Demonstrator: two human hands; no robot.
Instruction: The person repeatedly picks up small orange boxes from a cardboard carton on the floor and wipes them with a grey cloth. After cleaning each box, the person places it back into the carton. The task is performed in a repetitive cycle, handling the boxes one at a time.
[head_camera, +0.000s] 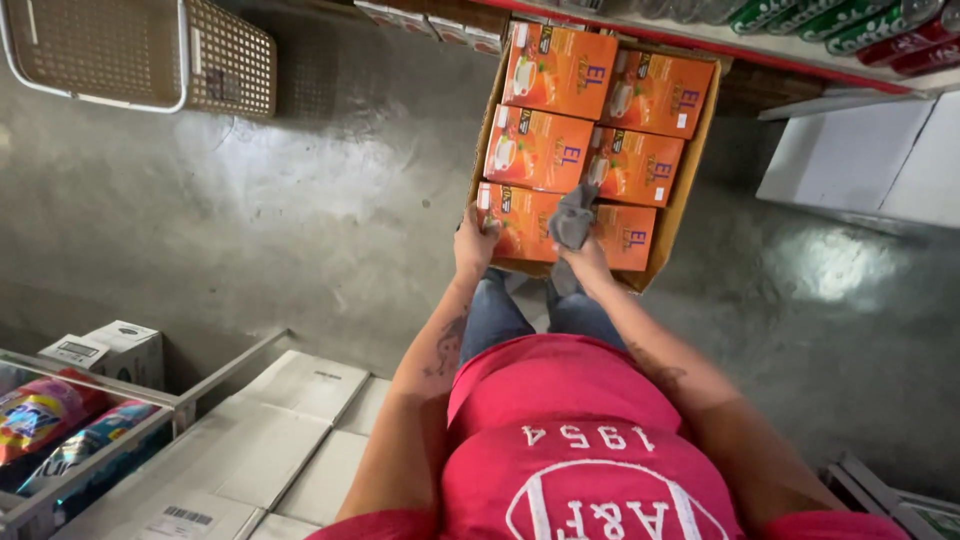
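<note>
Head view shows an open brown cardboard carton (690, 185) of orange rectangular boxes (560, 70) on the grey floor (300, 220). At the carton's near edge, the left hand (476, 243) grips a box corner. Just beside it, the right hand (588, 258) clutches a grey cloth (572, 222).

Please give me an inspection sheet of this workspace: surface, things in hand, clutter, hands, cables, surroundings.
Surface: grey concrete floor, shiny.
Job's things: open cardboard carton holding six orange boxes; grey cloth lies on the nearest ones.
Clutter: beige plastic basket; flat white cartons; small white box.
Hands: left hand grips the near-left orange box; right hand holds the grey cloth.
Cables: nothing seen.
Surroundings: shelf with bottles; metal rack with colourful packets.
</note>
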